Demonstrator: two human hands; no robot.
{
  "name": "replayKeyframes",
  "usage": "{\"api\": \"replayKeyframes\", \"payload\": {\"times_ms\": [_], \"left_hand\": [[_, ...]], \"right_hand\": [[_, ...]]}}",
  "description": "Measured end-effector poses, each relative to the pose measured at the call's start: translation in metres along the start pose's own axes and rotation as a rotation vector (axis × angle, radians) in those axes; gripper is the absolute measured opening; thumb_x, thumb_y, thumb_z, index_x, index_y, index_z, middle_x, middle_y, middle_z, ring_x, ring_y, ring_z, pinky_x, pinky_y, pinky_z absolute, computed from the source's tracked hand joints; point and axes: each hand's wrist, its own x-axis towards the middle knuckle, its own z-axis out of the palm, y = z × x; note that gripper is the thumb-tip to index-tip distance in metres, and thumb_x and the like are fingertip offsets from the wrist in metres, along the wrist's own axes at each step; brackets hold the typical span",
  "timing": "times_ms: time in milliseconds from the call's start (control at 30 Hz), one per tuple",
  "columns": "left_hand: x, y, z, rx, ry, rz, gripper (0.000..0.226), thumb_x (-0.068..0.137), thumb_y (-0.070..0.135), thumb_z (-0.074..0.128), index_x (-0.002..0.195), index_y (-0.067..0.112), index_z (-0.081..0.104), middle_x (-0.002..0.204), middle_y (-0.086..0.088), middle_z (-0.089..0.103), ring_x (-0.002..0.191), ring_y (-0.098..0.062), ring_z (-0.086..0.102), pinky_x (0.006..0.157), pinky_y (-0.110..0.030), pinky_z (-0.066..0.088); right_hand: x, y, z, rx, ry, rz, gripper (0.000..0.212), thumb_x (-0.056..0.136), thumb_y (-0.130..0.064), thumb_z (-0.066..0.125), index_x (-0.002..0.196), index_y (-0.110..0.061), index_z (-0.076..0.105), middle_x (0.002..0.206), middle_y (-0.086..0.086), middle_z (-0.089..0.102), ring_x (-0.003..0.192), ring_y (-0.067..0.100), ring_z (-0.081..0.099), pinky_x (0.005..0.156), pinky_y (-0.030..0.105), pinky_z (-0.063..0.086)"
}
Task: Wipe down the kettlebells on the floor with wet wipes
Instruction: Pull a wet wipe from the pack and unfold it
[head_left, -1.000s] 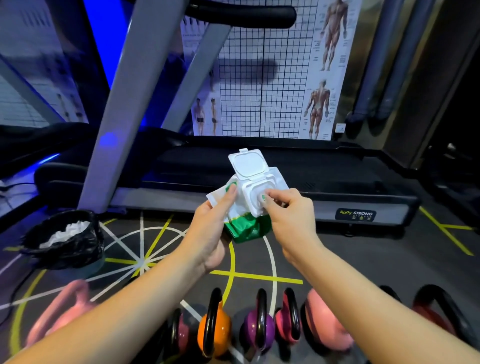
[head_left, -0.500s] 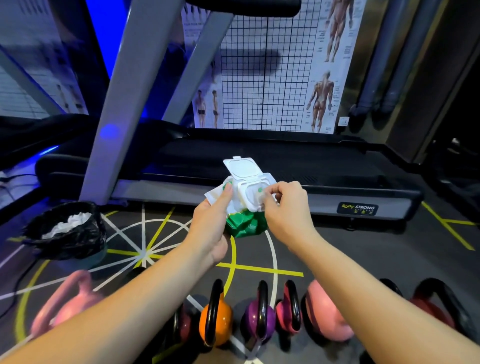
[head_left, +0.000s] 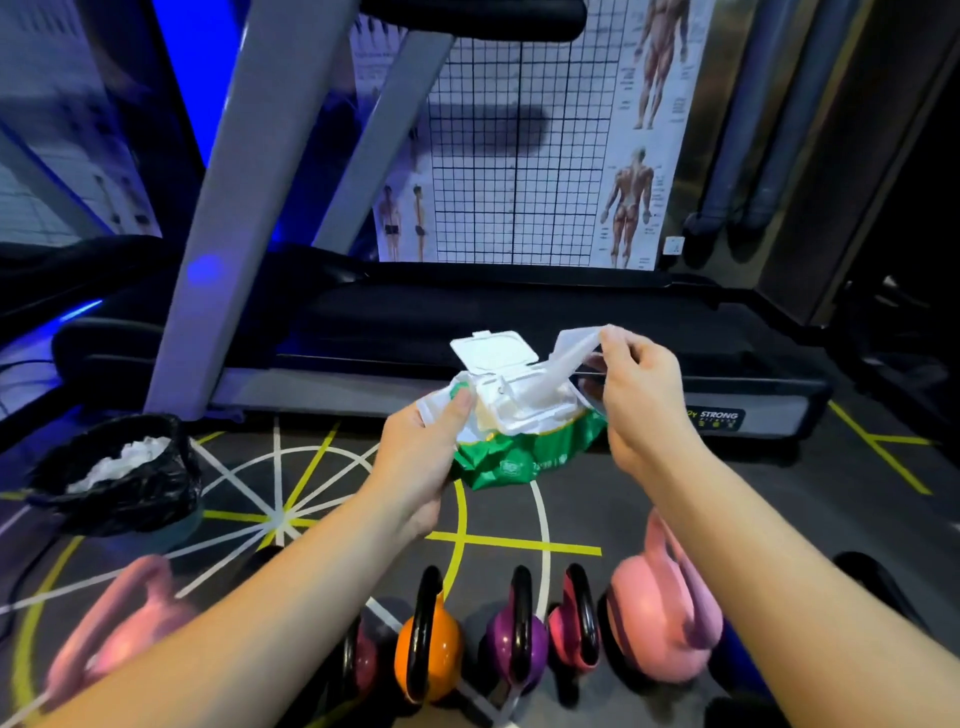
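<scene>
The left hand (head_left: 423, 457) grips the green pack (head_left: 524, 452), lid open, above the floor. The right hand (head_left: 636, 395) pinches a wipe (head_left: 563, 358) half drawn out. Next: pull it free, then reach down to the kettlebells (head_left: 428, 649) lined below.

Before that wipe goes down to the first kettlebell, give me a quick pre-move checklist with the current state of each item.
1. Wipe gripped: ok. The right hand pinches the wet wipe at its upper end.
2. Wipe free of the pack: not ok. Its lower end is still in the dispenser opening of the wet wipe pack.
3. Pack held: ok. The left hand holds it, thumb on top, lid flipped open.
4. Kettlebells in view: ok. The orange kettlebell, purple kettlebell and large pink kettlebell stand on the floor below the arms.
5. Disposal in view: ok. The black-lined trash bin sits on the left, with white wads inside.
6. Wipe moist enough: cannot tell.
</scene>
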Motion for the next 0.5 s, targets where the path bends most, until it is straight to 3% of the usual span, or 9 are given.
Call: {"api": "replayKeyframes", "payload": {"times_ms": [67, 133, 200, 267, 333, 400, 500], "left_hand": [[0.011, -0.012, -0.003, 0.023, 0.105, -0.026, 0.012, 0.1, 0.019, 0.062, 0.1, 0.014, 0.073, 0.097, -0.008, 0.078, 0.089, -0.022, 0.074, 0.083, -0.039, 0.058], [0.029, -0.03, -0.016, 0.116, 0.205, -0.059, 0.013, 0.095, 0.018, 0.068, 0.084, 0.015, 0.075, 0.091, -0.008, 0.078, 0.083, -0.025, 0.072, 0.084, -0.045, 0.058], [0.055, -0.058, -0.039, 0.275, 0.256, -0.072, 0.014, 0.08, 0.032, 0.071, 0.078, 0.019, 0.077, 0.089, -0.009, 0.078, 0.089, -0.032, 0.073, 0.088, -0.057, 0.057], [0.106, -0.105, -0.081, 0.391, 0.306, -0.101, 0.026, 0.071, 0.046, 0.064, 0.084, 0.027, 0.077, 0.09, -0.006, 0.077, 0.092, -0.035, 0.072, 0.086, -0.059, 0.058], [0.138, -0.135, -0.109, 0.456, 0.368, -0.166, 0.038, 0.07, 0.05, 0.065, 0.093, 0.022, 0.075, 0.099, -0.008, 0.076, 0.094, -0.034, 0.07, 0.089, -0.056, 0.057], [0.142, -0.132, -0.111, 0.491, 0.379, -0.208, 0.03, 0.083, 0.04, 0.069, 0.099, 0.015, 0.071, 0.108, -0.012, 0.073, 0.099, -0.034, 0.068, 0.094, -0.053, 0.056], [0.14, -0.117, -0.096, 0.437, 0.376, -0.277, 0.015, 0.094, 0.019, 0.067, 0.104, 0.008, 0.068, 0.111, -0.016, 0.071, 0.099, -0.034, 0.069, 0.092, -0.052, 0.056]], "right_hand": [[0.007, -0.007, 0.002, 0.049, 0.059, -0.087, 0.024, 0.104, -0.026, 0.048, 0.1, -0.009, 0.064, 0.1, 0.012, 0.069, 0.091, 0.02, 0.067, 0.08, 0.034, 0.057], [0.019, -0.016, -0.003, 0.108, 0.175, -0.138, 0.023, 0.103, -0.029, 0.048, 0.096, -0.013, 0.063, 0.093, 0.007, 0.068, 0.085, 0.016, 0.064, 0.076, 0.036, 0.055], [0.028, -0.017, -0.011, 0.122, 0.231, -0.139, 0.022, 0.103, -0.023, 0.046, 0.089, -0.014, 0.061, 0.082, 0.0, 0.063, 0.076, 0.01, 0.061, 0.07, 0.03, 0.05], [0.024, -0.005, -0.013, 0.086, 0.131, -0.096, 0.031, 0.104, -0.012, 0.039, 0.082, -0.015, 0.061, 0.072, 0.0, 0.062, 0.067, 0.01, 0.065, 0.063, 0.027, 0.049], [0.016, 0.019, -0.01, -0.033, -0.04, -0.017, 0.047, 0.102, -0.007, 0.036, 0.066, -0.017, 0.064, 0.062, 0.005, 0.063, 0.058, 0.017, 0.064, 0.057, 0.029, 0.047], [0.016, 0.046, -0.009, -0.14, -0.164, 0.109, 0.043, 0.097, -0.009, 0.038, 0.065, -0.013, 0.066, 0.066, 0.01, 0.061, 0.059, 0.022, 0.06, 0.056, 0.032, 0.043], [0.031, 0.083, -0.014, -0.234, -0.16, 0.261, 0.031, 0.098, -0.017, 0.041, 0.074, -0.007, 0.056, 0.071, 0.009, 0.052, 0.067, 0.022, 0.051, 0.058, 0.031, 0.039]]}}
